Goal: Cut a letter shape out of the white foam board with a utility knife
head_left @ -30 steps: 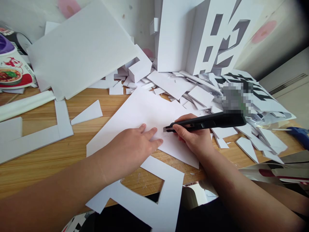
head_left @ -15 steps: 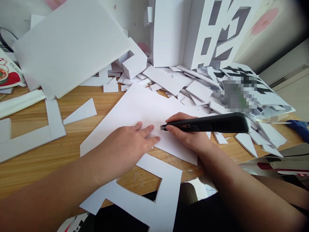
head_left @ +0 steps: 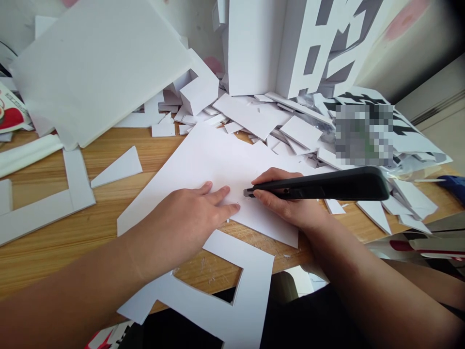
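Note:
A large white foam board sheet [head_left: 210,155] lies flat on the wooden table. My left hand [head_left: 199,208] rests on it with fingers spread, pressing near its front edge. In my right hand [head_left: 286,203] is a black utility knife [head_left: 327,185], its short metal tip touching or just over the board a little right of my left fingertips. The tip's exact contact is too small to tell. A white cut-out frame piece [head_left: 250,281] lies under my left wrist and overhangs the table's front edge.
White scraps [head_left: 254,116] heap along the back. A white model with cut openings [head_left: 269,48] stands behind them, and a big white board [head_left: 98,68] leans at back left. White strips [head_left: 39,213] lie on the wooden table [head_left: 119,189]. A blue tool [head_left: 452,188] sits far right.
The knife's tip has shifted very slightly right, and its handle end has swung a bit to the right. My left hand stays pressed in place. The view has moved a little.

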Demonstrator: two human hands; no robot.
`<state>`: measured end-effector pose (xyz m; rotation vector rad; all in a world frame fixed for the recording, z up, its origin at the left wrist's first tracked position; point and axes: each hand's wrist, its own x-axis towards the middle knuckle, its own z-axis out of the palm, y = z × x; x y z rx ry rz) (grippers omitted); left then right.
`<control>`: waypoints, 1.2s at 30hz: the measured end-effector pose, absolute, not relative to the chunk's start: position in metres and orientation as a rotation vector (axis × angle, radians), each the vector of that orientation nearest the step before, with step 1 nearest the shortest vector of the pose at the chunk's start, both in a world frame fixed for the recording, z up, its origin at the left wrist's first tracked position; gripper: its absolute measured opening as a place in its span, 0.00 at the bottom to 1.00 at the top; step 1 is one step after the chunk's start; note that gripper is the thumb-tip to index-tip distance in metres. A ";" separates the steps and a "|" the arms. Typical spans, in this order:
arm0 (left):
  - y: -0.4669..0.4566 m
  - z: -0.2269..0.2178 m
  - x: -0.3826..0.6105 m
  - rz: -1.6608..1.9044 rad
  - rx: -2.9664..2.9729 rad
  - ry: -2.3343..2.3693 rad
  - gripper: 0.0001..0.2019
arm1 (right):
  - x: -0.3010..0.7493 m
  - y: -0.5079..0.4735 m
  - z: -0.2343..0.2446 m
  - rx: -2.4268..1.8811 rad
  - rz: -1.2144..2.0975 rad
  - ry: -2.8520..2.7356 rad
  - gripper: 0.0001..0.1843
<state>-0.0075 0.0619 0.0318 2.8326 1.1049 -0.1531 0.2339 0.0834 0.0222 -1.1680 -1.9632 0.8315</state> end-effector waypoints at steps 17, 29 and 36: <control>0.061 0.035 -0.003 -0.210 2.790 1.102 0.36 | 0.232 0.080 0.019 -1.164 0.852 -1.796 0.03; 0.096 0.057 -0.031 0.453 2.429 1.805 0.17 | 0.228 0.090 0.019 -1.065 1.028 -1.106 0.08; 0.121 0.049 -0.051 0.488 2.072 1.843 0.23 | 0.267 0.065 0.042 -1.212 0.740 -0.963 0.07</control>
